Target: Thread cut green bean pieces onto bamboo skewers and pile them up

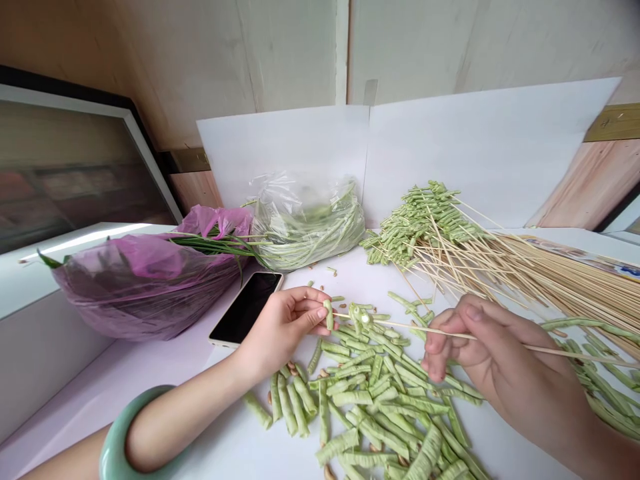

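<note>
Taking the clock from the small cluster of pale-green bean pieces (pixel 357 315) threaded on a thin, straw-coloured wooden stick (pixel 407 325): at nine o'clock the left hand (pixel 284 325) pinches a short, light-green bean length (pixel 329 315) at the stick's tip; whether it is pierced, I cannot tell. Toward four, the right hand (pixel 500 360) grips the stick. A heap of bean-loaded sticks (pixel 425 220) at one o'clock looks finished. This stick seems only partly filled, and many loose, cut green pieces (pixel 375 400) remain at six.
</note>
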A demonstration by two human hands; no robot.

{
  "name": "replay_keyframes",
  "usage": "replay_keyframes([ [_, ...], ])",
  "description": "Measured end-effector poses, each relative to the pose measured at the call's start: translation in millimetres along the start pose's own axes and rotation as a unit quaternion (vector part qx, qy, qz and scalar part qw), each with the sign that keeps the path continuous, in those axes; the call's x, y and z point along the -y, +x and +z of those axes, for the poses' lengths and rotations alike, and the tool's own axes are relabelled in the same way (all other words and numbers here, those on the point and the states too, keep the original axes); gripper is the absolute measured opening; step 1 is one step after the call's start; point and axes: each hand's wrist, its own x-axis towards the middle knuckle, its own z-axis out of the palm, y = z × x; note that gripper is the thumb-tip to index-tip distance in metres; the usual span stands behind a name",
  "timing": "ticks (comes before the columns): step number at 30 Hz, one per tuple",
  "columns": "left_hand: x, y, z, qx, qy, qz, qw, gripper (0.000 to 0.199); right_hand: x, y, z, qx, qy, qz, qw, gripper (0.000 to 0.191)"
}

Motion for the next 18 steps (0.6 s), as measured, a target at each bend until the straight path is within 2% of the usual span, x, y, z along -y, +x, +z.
replay_keyframes([
  [18, 1.5, 1.2, -2.5, -0.001, -0.016, 0.017, 1.000, 0.033, -0.5, -1.2, -0.1, 0.007, 0.014, -0.011, 1.000, 0.028],
])
